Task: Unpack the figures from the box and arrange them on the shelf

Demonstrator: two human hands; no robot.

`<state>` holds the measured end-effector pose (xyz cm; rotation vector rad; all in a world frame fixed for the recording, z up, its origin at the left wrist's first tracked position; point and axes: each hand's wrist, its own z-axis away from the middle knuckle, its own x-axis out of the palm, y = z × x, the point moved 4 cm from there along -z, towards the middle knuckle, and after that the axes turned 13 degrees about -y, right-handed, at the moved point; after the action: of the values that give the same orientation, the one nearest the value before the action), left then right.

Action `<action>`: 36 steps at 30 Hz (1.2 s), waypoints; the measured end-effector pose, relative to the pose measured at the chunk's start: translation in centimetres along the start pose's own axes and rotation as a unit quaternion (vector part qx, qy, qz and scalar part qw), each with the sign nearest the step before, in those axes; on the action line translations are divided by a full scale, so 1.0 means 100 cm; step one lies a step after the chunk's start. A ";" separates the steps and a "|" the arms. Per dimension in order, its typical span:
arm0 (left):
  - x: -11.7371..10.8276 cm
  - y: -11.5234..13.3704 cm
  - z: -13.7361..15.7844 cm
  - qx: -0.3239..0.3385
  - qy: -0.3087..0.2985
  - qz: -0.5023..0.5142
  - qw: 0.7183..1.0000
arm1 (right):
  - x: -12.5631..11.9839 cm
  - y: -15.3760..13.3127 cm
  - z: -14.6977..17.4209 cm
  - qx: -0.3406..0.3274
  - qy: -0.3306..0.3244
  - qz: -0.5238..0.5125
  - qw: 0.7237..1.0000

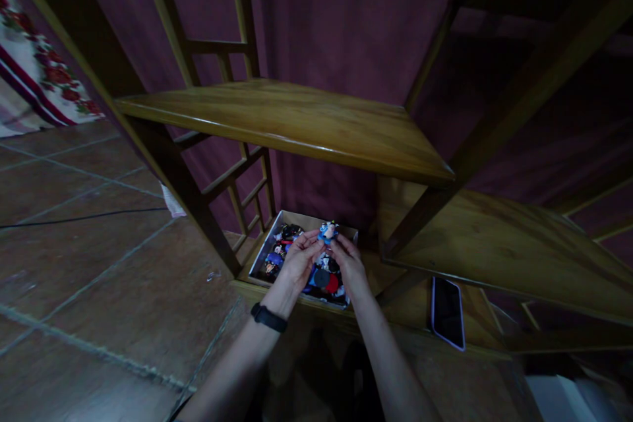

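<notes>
Nearest, the left hand (299,258), a black band on its wrist, and the right hand (349,262) pinch a small blue-and-white toy figure (327,231) between their fingertips, just above the open cardboard box of mixed figures (277,237). The grip looks light, so the figure could slip back into the box. Right of the box, a dark phone in a pale case (448,312) lies close enough for an elbow to knock. Above the box, the wooden shelf board (297,122) overhangs; hands lifted fast may strike it.
</notes>
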<state>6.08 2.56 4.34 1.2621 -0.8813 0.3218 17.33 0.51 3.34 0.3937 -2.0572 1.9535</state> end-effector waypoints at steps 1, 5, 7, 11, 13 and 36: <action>0.000 0.000 0.000 0.007 0.003 -0.007 1.000 | 0.002 0.000 0.000 -0.001 -0.008 -0.012 1.000; -0.002 -0.002 -0.002 0.044 0.017 -0.033 0.998 | 0.004 0.002 -0.001 0.001 -0.003 -0.043 0.999; -0.002 -0.003 -0.003 0.062 0.025 -0.052 0.996 | 0.003 0.003 -0.001 -0.001 0.004 -0.047 0.999; -0.001 -0.002 -0.003 0.089 0.038 -0.107 0.990 | 0.004 0.001 -0.001 -0.015 0.007 -0.054 0.998; 0.001 -0.001 -0.002 0.094 0.041 -0.136 0.985 | 0.005 0.000 0.000 -0.017 -0.001 -0.060 0.998; 0.005 0.007 -0.002 0.010 -0.038 -0.100 0.994 | -0.001 0.004 0.000 0.005 0.007 -0.034 0.999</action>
<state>6.03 2.82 5.14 1.3769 -0.8108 0.1249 17.22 0.53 2.92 0.4452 -2.0006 1.9227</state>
